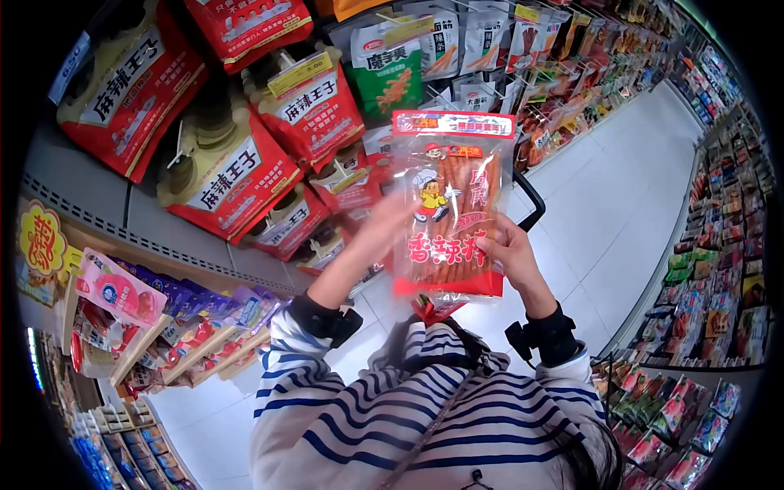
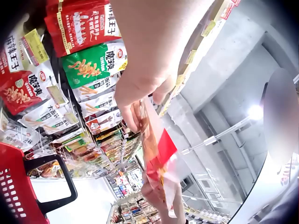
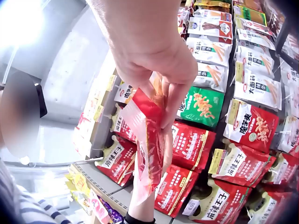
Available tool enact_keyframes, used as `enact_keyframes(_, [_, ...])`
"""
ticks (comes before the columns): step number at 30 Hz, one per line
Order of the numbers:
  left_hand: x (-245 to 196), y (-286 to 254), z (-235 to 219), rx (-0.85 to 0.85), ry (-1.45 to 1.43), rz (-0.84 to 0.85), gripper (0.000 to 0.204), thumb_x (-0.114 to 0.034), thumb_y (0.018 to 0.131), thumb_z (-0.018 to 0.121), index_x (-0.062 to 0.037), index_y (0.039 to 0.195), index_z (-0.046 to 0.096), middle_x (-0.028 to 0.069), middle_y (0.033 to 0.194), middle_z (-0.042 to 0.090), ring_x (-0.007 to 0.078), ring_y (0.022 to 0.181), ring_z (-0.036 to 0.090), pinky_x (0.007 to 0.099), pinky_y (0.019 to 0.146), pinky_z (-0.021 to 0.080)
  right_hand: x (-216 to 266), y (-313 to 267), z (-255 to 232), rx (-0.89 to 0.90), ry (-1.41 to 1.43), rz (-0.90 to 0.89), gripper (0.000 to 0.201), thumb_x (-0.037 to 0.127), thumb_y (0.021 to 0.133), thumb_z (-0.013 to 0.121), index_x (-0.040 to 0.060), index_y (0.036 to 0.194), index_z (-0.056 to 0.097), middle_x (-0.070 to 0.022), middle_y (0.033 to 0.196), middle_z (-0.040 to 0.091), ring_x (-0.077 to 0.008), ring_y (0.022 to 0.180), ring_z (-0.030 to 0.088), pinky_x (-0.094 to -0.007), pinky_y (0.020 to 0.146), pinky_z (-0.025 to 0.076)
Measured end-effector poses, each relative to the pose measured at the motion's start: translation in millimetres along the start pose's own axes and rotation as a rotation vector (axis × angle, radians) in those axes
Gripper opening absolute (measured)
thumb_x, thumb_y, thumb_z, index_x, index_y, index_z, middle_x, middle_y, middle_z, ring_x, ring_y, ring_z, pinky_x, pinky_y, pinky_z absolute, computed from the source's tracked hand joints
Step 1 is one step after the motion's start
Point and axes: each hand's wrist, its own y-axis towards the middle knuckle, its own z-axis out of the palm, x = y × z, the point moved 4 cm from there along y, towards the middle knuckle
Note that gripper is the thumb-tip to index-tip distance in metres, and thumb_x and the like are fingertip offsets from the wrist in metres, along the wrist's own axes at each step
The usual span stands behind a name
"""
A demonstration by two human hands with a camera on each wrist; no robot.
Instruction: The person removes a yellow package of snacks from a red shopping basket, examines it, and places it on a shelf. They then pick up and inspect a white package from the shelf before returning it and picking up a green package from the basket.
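Note:
A clear packet of reddish-brown spicy sticks (image 1: 459, 188), with red lettering and a cartoon chef, is held upright before my chest. My right hand (image 1: 508, 245) grips its right edge, thumb over the front. My left hand (image 2: 145, 84) pinches the opposite edge between thumb and fingers in the left wrist view; in the head view it is blurred at the packet's left side. From the right wrist the packet shows nearly edge-on, its red end (image 3: 148, 105) beside my right fingers.
Large red snack bags (image 1: 229, 171) hang on the shelf at left, near my left arm. A green snack bag (image 1: 385, 69) hangs beyond the packet. A red shopping basket (image 2: 16, 186) with a black handle stands below. Stocked racks (image 1: 710, 269) line the aisle's right side.

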Motion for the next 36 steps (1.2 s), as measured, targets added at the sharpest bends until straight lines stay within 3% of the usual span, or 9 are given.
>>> enact_keyframes(3, [11.8,-16.1,12.6,0.147,0.001,-0.055,0.033,-0.013,0.08,0.057,-0.0036,0.109,0.045,0.0023,0.098,0.054,0.01,0.087,0.052,0.0245,0.075,0.042,-11.2,1.3,-6.0,-0.071,-0.061,0.069,0.042,0.0,0.077,0.055,-0.0007,0.116,0.04,-0.0028,0.085,0.057,-0.0046,0.07,0.054,-0.0174,0.059,0.043])
enact_keyframes(4, [16.3,-23.6,10.9,0.143,-0.097,-0.212,0.034,-0.009,0.077,0.06,-0.003,0.107,0.046,0.0027,0.098,0.054,0.0089,0.085,0.053,0.0238,0.073,0.044,-10.0,1.1,-0.3,-0.064,-0.045,0.048,0.043,0.0,0.077,0.055,-0.0008,0.117,0.039,-0.0033,0.086,0.057,-0.0045,0.069,0.053,-0.0169,0.057,0.042])
enact_keyframes(5, [19.6,-26.4,6.2,0.173,0.082,-0.158,0.036,-0.007,0.074,0.062,-0.0035,0.107,0.047,0.0031,0.095,0.056,0.0081,0.082,0.054,0.0227,0.069,0.045,-8.0,3.0,9.8,-0.054,-0.027,0.03,0.043,-0.001,0.077,0.055,-0.0009,0.117,0.039,-0.0037,0.086,0.057,-0.0045,0.068,0.053,-0.0164,0.055,0.041])
enact_keyframes(7, [20.9,-31.9,3.5,0.037,0.212,-0.188,0.037,-0.008,0.073,0.064,-0.0041,0.105,0.048,0.0022,0.083,0.058,0.0061,0.067,0.054,0.018,0.056,0.043,-10.0,2.3,16.5,-0.06,-0.023,0.006,0.045,-0.002,0.077,0.055,-0.0008,0.118,0.038,-0.0039,0.086,0.057,-0.0043,0.066,0.052,-0.0156,0.052,0.039])
enact_keyframes(13, [35.0,-32.9,-12.6,0.009,0.172,-0.017,0.035,-0.003,0.07,0.065,-0.0022,0.101,0.048,0.0031,0.085,0.058,0.0082,0.072,0.055,0.0212,0.062,0.045,-42.6,4.4,21.5,-0.108,-0.044,0.109,0.042,-0.001,0.076,0.057,0.001,0.115,0.04,-0.0034,0.081,0.057,-0.0033,0.052,0.046,-0.0165,0.041,0.033])
enact_keyframes(21, [55.1,-18.7,-14.2,0.048,0.203,-0.154,0.036,-0.003,0.071,0.064,0.0003,0.103,0.047,0.0054,0.092,0.058,0.0098,0.08,0.055,0.0233,0.069,0.045,-42.9,1.9,13.3,-0.16,0.065,0.114,0.044,0.001,0.075,0.059,0.0015,0.115,0.04,-0.0018,0.08,0.057,-0.0046,0.059,0.051,-0.0164,0.044,0.037])
enact_keyframes(27, [71.5,1.2,16.3,0.11,0.238,-0.16,0.037,-0.003,0.072,0.064,-0.001,0.105,0.048,0.0051,0.093,0.057,0.0101,0.084,0.054,0.0237,0.072,0.045,-56.3,-11.6,-34.3,-0.149,0.016,0.071,0.043,0.006,0.075,0.06,0.0011,0.114,0.041,-0.0014,0.078,0.057,-0.0045,0.053,0.049,-0.0169,0.045,0.038])
enact_keyframes(32, [96.8,23.9,67.9,0.182,0.258,-0.152,0.04,-0.002,0.071,0.065,-0.0025,0.107,0.048,0.0039,0.089,0.058,0.0081,0.076,0.056,0.0214,0.064,0.046,-43.2,-27.5,-89.2,-0.199,0.064,0.024,0.044,0.009,0.077,0.06,-0.0001,0.115,0.041,-0.0036,0.095,0.055,-0.0099,0.083,0.053,-0.0238,0.073,0.044])
enact_keyframes(36, [131.5,49.4,124.4,0.243,0.338,-0.24,0.044,-0.004,0.07,0.065,-0.0036,0.11,0.047,0.0032,0.087,0.06,0.0081,0.076,0.056,0.0202,0.063,0.046,-39.1,-47.4,-165.4,-0.306,0.058,0.125,0.043,0.011,0.076,0.06,0.0009,0.114,0.042,-0.0042,0.097,0.054,-0.0107,0.084,0.053,-0.0231,0.073,0.044])
